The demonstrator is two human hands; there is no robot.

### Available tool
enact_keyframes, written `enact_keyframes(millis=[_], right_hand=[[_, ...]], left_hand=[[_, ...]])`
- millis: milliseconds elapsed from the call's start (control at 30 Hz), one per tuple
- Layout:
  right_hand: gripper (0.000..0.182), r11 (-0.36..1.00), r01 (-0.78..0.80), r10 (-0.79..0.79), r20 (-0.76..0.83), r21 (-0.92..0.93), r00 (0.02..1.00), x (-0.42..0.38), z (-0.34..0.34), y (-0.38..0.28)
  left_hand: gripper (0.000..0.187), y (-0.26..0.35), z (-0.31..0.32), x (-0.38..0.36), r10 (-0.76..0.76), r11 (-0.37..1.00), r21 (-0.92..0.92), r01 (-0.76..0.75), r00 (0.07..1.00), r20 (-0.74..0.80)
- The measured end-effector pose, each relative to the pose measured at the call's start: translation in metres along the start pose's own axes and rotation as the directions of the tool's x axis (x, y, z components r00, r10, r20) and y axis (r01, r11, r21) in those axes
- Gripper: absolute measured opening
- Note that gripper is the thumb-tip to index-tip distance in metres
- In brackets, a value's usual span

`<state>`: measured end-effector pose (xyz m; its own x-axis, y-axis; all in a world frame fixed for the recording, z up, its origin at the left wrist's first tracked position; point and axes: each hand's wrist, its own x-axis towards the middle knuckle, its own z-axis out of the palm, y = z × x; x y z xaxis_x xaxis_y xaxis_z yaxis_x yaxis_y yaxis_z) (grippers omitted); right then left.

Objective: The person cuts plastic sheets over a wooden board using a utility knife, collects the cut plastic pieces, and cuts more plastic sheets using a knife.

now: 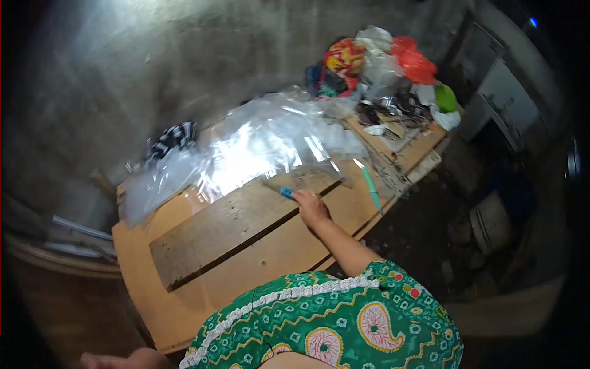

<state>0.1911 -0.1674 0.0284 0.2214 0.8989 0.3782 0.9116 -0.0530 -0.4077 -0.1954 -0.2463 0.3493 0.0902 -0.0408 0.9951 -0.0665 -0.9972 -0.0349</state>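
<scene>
My right hand (311,208) is closed around a blue-handled tool (286,192) with a thin, dull end that looks like a knife blade. It rests over the far right part of a long, worn wooden plank (227,224) lying on the table. To the right of this hand, a green-handled knife (370,184) lies near the table's edge. Low at the left edge of the view is my left hand (114,360), partly cut off and dim, away from the table top. Its fingers look stretched out, with nothing visible in them.
A shiny heap of clear plastic sheets (258,138) covers the back of the wooden table (270,270). Plastic bags, including a red one (415,60), and small clutter stand on the far right end. Behind rises a grey wall (215,49). A pale bucket (490,222) is on the floor at right.
</scene>
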Motion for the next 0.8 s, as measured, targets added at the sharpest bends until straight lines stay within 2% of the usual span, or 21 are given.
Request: enact_keyframes(millis=[33,67,100,133,167,200,233,267,300,333,367,400,467,533,600,633,667,733,800], right_hand=[[0.029,0.998,0.004,-0.003,-0.015,0.068,1.000,-0.008,-0.004,-0.006],[0.029,0.999,0.027,-0.024,-0.070,0.043,0.997,-0.017,-0.002,-0.007],[0.028,0.998,0.000,0.002,-0.037,0.058,0.999,-0.025,-0.002,-0.009],[0.028,0.997,-0.022,0.023,-0.007,0.073,1.000,-0.031,-0.005,-0.010],[0.028,0.997,-0.034,0.036,-0.028,0.062,0.999,-0.039,-0.008,-0.007],[0.027,0.997,-0.015,0.023,-0.109,0.074,0.994,-0.047,-0.008,-0.005],[0.026,0.996,0.011,0.006,-0.185,0.087,0.983,-0.052,-0.009,-0.002],[0.026,0.996,0.013,0.004,-0.193,0.088,0.981,-0.056,-0.013,0.002],[0.025,0.998,-0.002,0.019,-0.245,0.069,0.969,-0.061,-0.017,0.010],[0.024,0.998,-0.016,0.031,-0.294,0.054,0.955,-0.064,-0.021,0.018],[0.025,0.999,-0.029,0.034,-0.214,0.026,0.976,-0.065,-0.028,0.020],[0.025,0.999,-0.028,0.034,-0.212,0.032,0.977,-0.063,-0.030,0.021],[0.026,0.988,0.009,-0.008,-0.006,0.152,1.000,-0.057,-0.035,0.023],[0.026,0.984,0.039,-0.044,0.023,0.175,0.999,-0.045,-0.029,0.027],[0.026,0.974,0.172,-0.178,0.028,0.147,0.984,-0.030,-0.029,0.029],[0.025,0.974,0.148,-0.170,0.120,0.171,0.978,-0.022,-0.032,0.033],[0.025,0.971,0.159,-0.183,0.124,0.180,0.975,-0.012,-0.029,0.047],[0.028,0.928,0.288,-0.259,-0.147,0.238,0.955,0.008,-0.020,0.085],[0.032,0.950,0.036,0.066,-0.312,0.310,0.948,0.033,-0.051,0.118]], left_hand=[[0.056,-0.008,-0.005,-0.036,-0.151,0.988,0.021,0.150,0.988,0.014],[0.055,-0.018,0.001,-0.059,-0.299,0.954,0.046,0.297,0.954,0.032],[0.055,-0.025,0.001,-0.077,-0.472,0.873,-0.068,0.483,0.872,0.130],[0.055,-0.032,0.009,-0.086,-0.624,0.740,-0.143,0.658,0.750,0.221],[0.051,-0.035,0.010,-0.108,-0.812,0.532,-0.110,0.839,0.543,0.213],[0.048,-0.033,0.010,-0.138,-0.938,0.279,-0.071,0.958,0.288,0.193],[0.046,-0.030,0.014,-0.160,-0.968,0.152,-0.120,0.981,0.172,0.180],[0.044,-0.027,0.018,-0.180,-0.985,0.024,-0.167,0.986,0.052,0.167],[0.044,-0.023,0.017,-0.197,-0.985,0.032,-0.165,0.986,0.060,0.164],[0.041,-0.019,0.015,-0.214,-0.981,-0.061,-0.156,0.986,-0.030,0.194],[0.039,-0.017,0.017,-0.218,-0.967,-0.158,-0.140,0.977,-0.125,0.223],[0.039,-0.016,0.020,-0.222,-0.968,-0.158,-0.136,0.978,-0.126,0.218],[0.036,-0.011,0.032,-0.229,-0.938,-0.264,-0.058,0.963,-0.243,0.246],[0.036,-0.009,0.052,-0.239,-0.941,-0.262,-0.042,0.964,-0.246,0.231],[0.036,-0.009,0.076,-0.236,-0.941,-0.235,-0.021,0.972,-0.222,0.257],[0.036,-0.008,0.089,-0.233,-0.940,-0.234,-0.024,0.972,-0.220,0.263],[0.036,-0.008,0.103,-0.232,-0.943,-0.234,-0.024,0.972,-0.221,0.247],[0.036,-0.007,0.130,-0.230,-0.920,-0.276,-0.021,0.961,-0.258,0.297],[0.036,-0.006,0.159,-0.226,-0.920,-0.271,0.018,0.962,-0.264,0.290]])
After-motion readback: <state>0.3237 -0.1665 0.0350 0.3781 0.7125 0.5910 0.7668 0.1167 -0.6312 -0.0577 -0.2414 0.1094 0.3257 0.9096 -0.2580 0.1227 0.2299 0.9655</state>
